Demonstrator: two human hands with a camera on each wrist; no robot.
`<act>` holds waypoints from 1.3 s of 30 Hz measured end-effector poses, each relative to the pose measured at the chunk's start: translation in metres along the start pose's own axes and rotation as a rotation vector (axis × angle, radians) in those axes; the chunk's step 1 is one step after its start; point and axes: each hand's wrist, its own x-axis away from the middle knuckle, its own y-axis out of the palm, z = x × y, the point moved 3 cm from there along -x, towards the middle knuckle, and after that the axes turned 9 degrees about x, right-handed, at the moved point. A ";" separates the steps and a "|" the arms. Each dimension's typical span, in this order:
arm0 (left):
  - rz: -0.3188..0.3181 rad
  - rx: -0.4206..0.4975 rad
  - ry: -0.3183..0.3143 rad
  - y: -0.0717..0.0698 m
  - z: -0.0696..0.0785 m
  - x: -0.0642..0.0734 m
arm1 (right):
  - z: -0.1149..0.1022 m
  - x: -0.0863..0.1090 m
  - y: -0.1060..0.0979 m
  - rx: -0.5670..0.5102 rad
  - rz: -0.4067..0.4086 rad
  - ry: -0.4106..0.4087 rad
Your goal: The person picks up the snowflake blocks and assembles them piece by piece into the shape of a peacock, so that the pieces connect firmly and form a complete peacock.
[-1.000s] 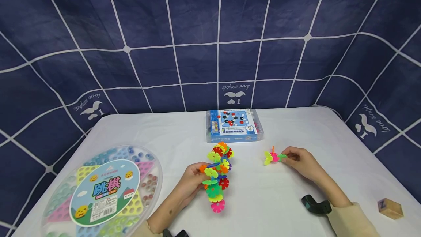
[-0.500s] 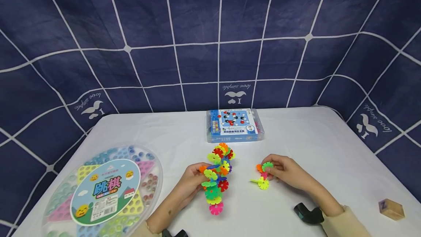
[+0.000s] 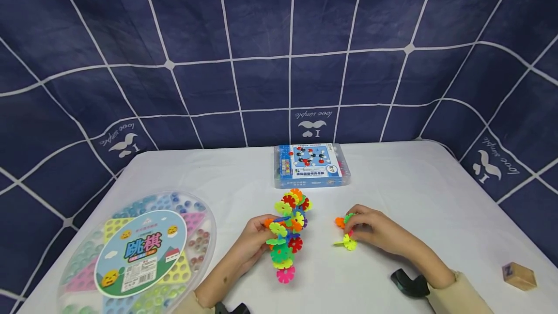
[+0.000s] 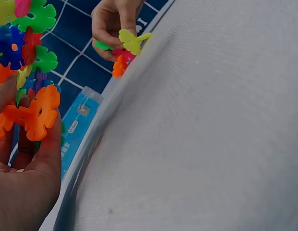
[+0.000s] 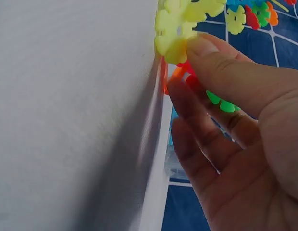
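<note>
My left hand point(image 3: 250, 243) grips a tall figure of interlocking snowflake discs point(image 3: 283, 254) by its left side, standing mid-table in the head view. Pink, green, yellow, red, blue and orange discs make it up. In the left wrist view an orange disc point(image 4: 42, 113) sits at the fingers. To the right of the figure, my right hand point(image 3: 379, 230) holds a small cluster of snowflake discs point(image 3: 349, 243), with yellow, orange, green and pink pieces. The right wrist view has the thumb against a yellow disc point(image 5: 175, 43); the fingers hide part of the cluster.
Behind the figure lies a clear box with a molecule-model label point(image 3: 316, 161). A round Chinese checkers set point(image 3: 139, 256) with marbles takes up the left side. A small wooden block point(image 3: 519, 276) sits at the right. A dark blue cloth point(image 3: 257, 84) hangs behind the table.
My right hand has come left and nearer with the small cluster, turning it, and its fingers have shifted from the green disc towards the yellow one. The left hand stays nearly still.
</note>
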 end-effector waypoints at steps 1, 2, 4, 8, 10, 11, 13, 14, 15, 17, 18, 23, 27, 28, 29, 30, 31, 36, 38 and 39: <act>-0.002 -0.001 0.000 0.000 0.000 0.000 | -0.001 -0.001 0.000 -0.013 0.011 -0.016; -0.005 0.000 0.001 0.000 -0.001 0.000 | -0.001 -0.001 0.000 -0.037 0.022 -0.027; -0.010 0.005 -0.001 0.000 -0.001 0.000 | -0.001 -0.001 0.000 -0.142 0.029 -0.016; -0.019 0.009 -0.003 0.000 -0.002 -0.001 | 0.001 -0.002 0.005 -0.430 -0.011 0.072; -0.025 0.012 -0.004 0.000 -0.002 -0.001 | 0.003 -0.001 0.009 -0.572 -0.049 0.168; -0.027 0.013 -0.004 0.001 -0.002 -0.001 | 0.005 -0.001 0.011 -0.629 -0.068 0.216; -0.030 0.017 -0.004 0.001 -0.002 -0.002 | 0.007 0.000 0.016 -0.735 -0.094 0.320; -0.032 0.018 -0.003 0.001 -0.001 -0.002 | 0.008 0.001 0.018 -0.775 -0.097 0.367; -0.034 0.018 -0.002 0.002 -0.001 -0.002 | 0.009 0.001 0.020 -0.802 -0.093 0.406; -0.036 0.024 -0.001 0.002 -0.001 -0.002 | 0.010 0.002 0.021 -0.793 -0.074 0.452; -0.038 0.024 0.000 0.002 -0.001 -0.002 | 0.010 0.002 0.021 -0.747 -0.059 0.450; -0.027 0.023 -0.007 0.002 -0.001 -0.002 | 0.014 0.004 0.011 -0.408 0.014 0.418; -0.009 0.022 -0.021 0.000 -0.002 -0.002 | 0.007 0.006 0.000 -0.207 0.121 0.385; -0.008 0.023 -0.021 -0.001 -0.002 -0.002 | 0.002 0.004 -0.003 -0.145 0.152 0.368; -0.010 0.024 -0.018 -0.001 -0.002 -0.002 | -0.004 0.002 -0.004 -0.072 0.179 0.354; -0.015 0.027 -0.013 -0.001 -0.002 -0.002 | -0.011 -0.001 -0.004 0.009 0.197 0.340; -0.022 0.029 -0.004 -0.001 -0.001 -0.002 | -0.018 -0.005 -0.003 0.086 0.206 0.326; -0.054 0.041 0.023 -0.001 0.000 -0.002 | -0.039 -0.025 0.011 0.323 0.142 0.328; -0.055 0.043 0.017 0.000 -0.001 -0.002 | -0.040 -0.027 0.015 0.336 0.142 0.365; -0.051 0.044 0.012 0.000 -0.001 -0.002 | -0.039 -0.027 0.015 0.332 0.152 0.379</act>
